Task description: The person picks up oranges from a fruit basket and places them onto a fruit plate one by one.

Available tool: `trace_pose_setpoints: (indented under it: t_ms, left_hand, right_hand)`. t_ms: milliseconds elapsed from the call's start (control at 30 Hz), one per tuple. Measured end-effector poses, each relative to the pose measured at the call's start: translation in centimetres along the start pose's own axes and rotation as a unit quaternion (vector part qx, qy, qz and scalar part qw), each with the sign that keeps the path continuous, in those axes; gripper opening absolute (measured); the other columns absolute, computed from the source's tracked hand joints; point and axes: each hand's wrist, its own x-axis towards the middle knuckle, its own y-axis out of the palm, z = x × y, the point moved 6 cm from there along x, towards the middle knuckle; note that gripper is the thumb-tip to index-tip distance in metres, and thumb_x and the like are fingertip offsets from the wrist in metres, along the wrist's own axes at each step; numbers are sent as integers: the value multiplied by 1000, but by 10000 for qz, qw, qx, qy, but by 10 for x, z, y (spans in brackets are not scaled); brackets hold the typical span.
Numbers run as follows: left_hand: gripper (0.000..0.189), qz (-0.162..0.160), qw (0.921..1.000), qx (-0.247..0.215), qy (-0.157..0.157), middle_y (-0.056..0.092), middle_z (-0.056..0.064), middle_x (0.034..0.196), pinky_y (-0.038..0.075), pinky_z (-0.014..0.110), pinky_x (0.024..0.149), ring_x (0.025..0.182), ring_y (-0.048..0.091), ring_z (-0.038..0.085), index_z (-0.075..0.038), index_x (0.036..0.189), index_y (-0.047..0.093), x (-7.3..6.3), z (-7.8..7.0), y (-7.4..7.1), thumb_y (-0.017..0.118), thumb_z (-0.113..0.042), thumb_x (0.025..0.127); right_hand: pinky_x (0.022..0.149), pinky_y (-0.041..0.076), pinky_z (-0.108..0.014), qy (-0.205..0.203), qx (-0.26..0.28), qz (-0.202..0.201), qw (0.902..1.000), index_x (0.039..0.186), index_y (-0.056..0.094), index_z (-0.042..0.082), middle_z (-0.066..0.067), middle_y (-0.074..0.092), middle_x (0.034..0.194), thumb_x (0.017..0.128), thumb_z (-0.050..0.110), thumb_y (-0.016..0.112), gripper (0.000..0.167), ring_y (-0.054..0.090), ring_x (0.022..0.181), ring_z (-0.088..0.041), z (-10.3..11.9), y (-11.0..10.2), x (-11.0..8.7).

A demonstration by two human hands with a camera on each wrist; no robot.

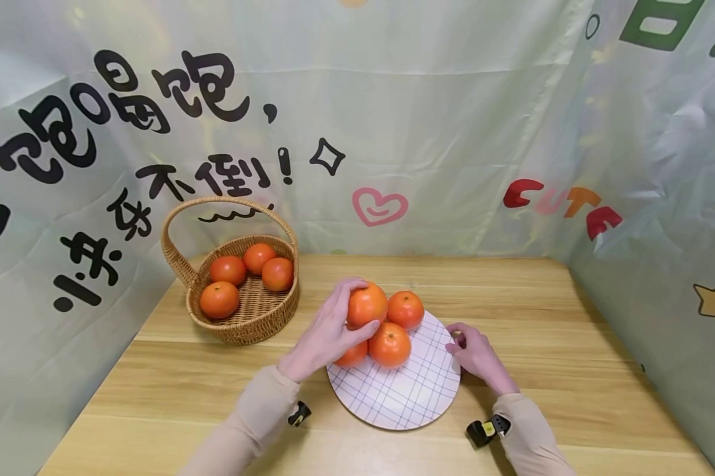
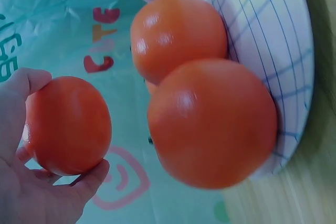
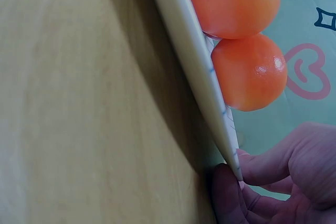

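Note:
My left hand (image 1: 333, 327) grips one orange (image 1: 368, 304), thumb on one side and fingers on the other. In the left wrist view the held orange (image 2: 69, 125) appears apart from the oranges on the plate. A round white plate (image 1: 405, 396) with a blue grid pattern carries three oranges, one at the back (image 1: 406, 309), one in front (image 1: 389, 345) and one partly hidden under my left hand (image 1: 352, 356). At the plate's right edge, my right hand (image 1: 476, 354) pinches the rim between thumb and fingers, the thumb (image 3: 254, 166) on top.
A wicker basket (image 1: 247, 330) with a tall arched handle stands at the back left of the wooden table (image 1: 512, 291), with several oranges inside. A printed cloth (image 1: 446, 132) hangs behind and along both sides. Both sleeves carry small black wrist cameras.

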Motion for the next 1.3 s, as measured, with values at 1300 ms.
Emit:
trace_pose_setpoints:
  t_ms: [1300]
  left_hand:
    - [75,1050,9941,111,245,46,2,147,54,35,100,121,58,18,-15,148,37,20,-31,72,75,-40,88]
  right_hand:
    - [71,44,-31,-64,-3,31,10000,130,57,-5,-13,59,93,93,4,62,38,53,83,-24,-2,0,1]
